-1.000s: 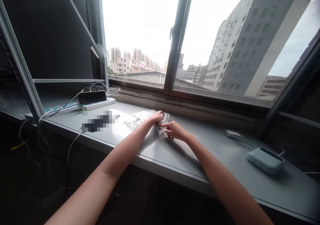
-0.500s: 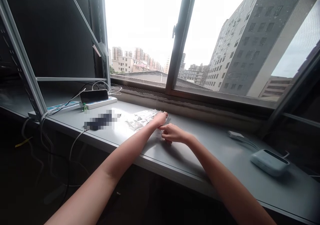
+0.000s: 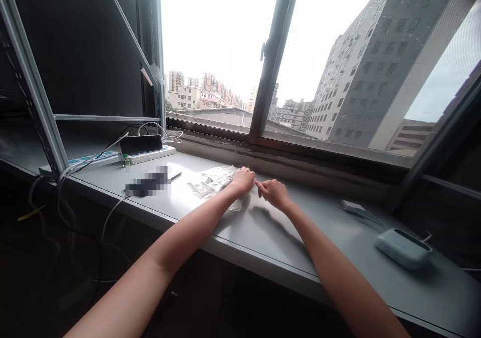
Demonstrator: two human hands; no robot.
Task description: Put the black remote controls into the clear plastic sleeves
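A crinkled clear plastic bag [image 3: 211, 181] with whitish contents lies on the grey shelf top, catching glare from the window. My left hand [image 3: 245, 178] is closed on the bag's right end, and its knuckles hide part of it. Just right of it, my right hand [image 3: 273, 192] is raised over the surface with its fingers curled, the thumb and index finger close to the left hand. What those fingertips pinch, if anything, is too small to make out.
Left of the bag are a blurred dark item [image 3: 148, 181] with a cable, a small green bottle [image 3: 125, 161] and a phone [image 3: 141, 143] leaning on a power strip [image 3: 156, 153]. To the right lie a white plug [image 3: 351, 206] and a pale blue device [image 3: 404, 247]. A metal upright [image 3: 35, 87] stands left.
My right hand has moved up and to the right, drawing its fingers away from beneath my left wrist. My left hand has shifted slightly and stays on the bag.
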